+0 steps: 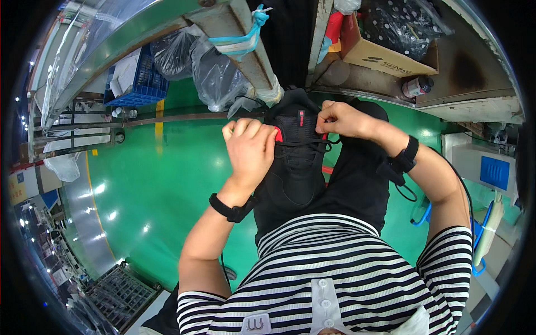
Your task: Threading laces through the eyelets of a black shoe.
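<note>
A black sneaker (302, 173) rests on my lap, toe toward me, with a small red tag on its tongue. Its black shoelace (304, 146) crosses the tongue and loops loosely on the right. My left hand (250, 146) is closed, thumb and fingers pinching the left upper edge beside a red patch. On the opposite edge, next to another red patch, my right hand (341, 119) pinches the shoe. Whether either hand also grips a lace end is hidden by the fingers.
A metal bench frame (237, 25) with hanging plastic bags (215, 78) stands ahead on the left. A blue crate (139, 84) lies beyond it. At the right, a shelf holds a cardboard box (385, 56) and a small bottle (417, 86).
</note>
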Action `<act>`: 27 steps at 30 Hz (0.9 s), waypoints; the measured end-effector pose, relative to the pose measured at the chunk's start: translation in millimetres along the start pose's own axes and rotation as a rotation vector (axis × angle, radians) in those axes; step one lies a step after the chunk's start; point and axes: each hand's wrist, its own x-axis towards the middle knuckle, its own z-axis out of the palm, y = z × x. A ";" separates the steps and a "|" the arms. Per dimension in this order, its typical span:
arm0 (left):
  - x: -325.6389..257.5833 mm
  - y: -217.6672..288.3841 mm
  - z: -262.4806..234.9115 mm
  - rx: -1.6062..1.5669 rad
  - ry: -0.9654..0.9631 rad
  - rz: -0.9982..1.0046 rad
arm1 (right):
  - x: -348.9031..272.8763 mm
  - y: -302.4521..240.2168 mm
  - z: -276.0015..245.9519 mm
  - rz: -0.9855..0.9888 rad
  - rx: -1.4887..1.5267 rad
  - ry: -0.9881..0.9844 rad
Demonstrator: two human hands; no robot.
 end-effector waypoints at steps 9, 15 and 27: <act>-28.6 -22.4 13.5 -1.284 -0.122 -0.941 | -9.0 -51.4 44.4 -0.399 -0.026 0.531; -29.1 -22.1 26.0 -1.151 -0.134 -0.878 | 22.0 -51.9 63.7 -0.227 -0.265 0.590; -21.4 -33.0 24.5 -1.021 -0.257 -0.708 | 30.5 -41.0 68.3 -0.224 -0.235 0.555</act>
